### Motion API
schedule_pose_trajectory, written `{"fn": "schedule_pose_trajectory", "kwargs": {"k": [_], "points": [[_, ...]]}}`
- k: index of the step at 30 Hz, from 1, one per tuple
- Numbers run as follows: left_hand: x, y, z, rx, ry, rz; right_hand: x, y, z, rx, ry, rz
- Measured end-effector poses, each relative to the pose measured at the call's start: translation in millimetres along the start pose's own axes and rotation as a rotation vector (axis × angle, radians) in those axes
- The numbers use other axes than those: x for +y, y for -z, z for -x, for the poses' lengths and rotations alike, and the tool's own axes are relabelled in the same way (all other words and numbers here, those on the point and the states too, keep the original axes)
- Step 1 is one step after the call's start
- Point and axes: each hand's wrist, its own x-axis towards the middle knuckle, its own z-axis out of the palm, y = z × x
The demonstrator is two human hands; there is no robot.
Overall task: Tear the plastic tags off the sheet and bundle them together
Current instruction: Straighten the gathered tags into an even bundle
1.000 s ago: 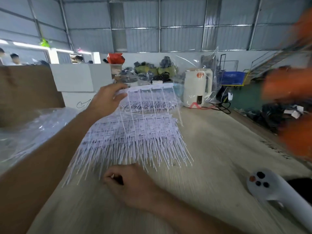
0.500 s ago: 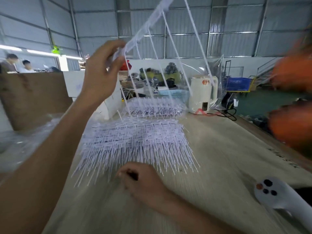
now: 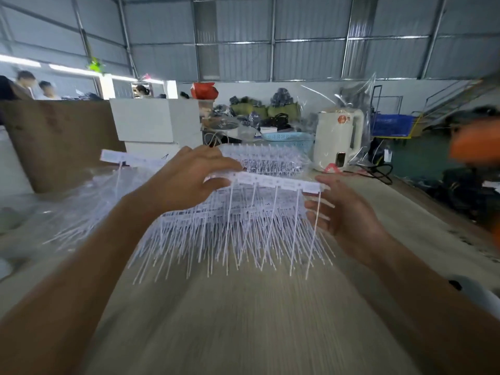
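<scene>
At the far left a sheet of clear plastic film (image 3: 40, 201) lies over the table beside a brown cardboard box (image 3: 59, 136), and white boxes (image 3: 154, 125) stand behind it. My left hand (image 3: 186, 182) is raised over the wooden table (image 3: 243, 315), thumb and fingers pinching a strip of white plastic tags (image 3: 270, 181) along its flat top band; that band runs level from past my left hand on one side across to my right hand on the other, and the thin tails of the tags hang down from it. Under the strip, on the table, lies the main sheet of tags (image 3: 230, 226), a dense white mass with its tails fanning toward me, and a further pile of tags (image 3: 270, 161) sits behind it. My right hand (image 3: 349, 209) is at the strip's right end, fingers spread and fairly straight, fingertips touching the end of the band and the last tail without closing round them. Farther right, at the table's back edge, stand a pale blue basket (image 3: 286, 138) and a white electric kettle (image 3: 338, 136).
</scene>
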Motion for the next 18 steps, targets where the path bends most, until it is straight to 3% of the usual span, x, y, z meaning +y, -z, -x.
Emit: {"fn": "schedule_pose_trajectory", "kwargs": {"k": [3, 6, 9, 14, 18], "points": [[2, 5, 3, -0.212, 0.081, 0.176, 5, 0, -2, 0.004, 0.134, 0.330], [11, 7, 1, -0.365, 0.121, 0.252, 10, -4, 1, -0.050, 0.176, 0.383], [36, -9, -8, -0.338, 0.121, 0.416, 15, -10, 1, -0.087, 0.208, 0.373], [66, -47, -29, -0.298, 0.125, 0.423, 20, -11, 3, -0.120, 0.290, 0.411], [64, -50, -32, -0.270, 0.124, 0.460, 20, -4, 4, -0.186, 0.207, 0.434]]}}
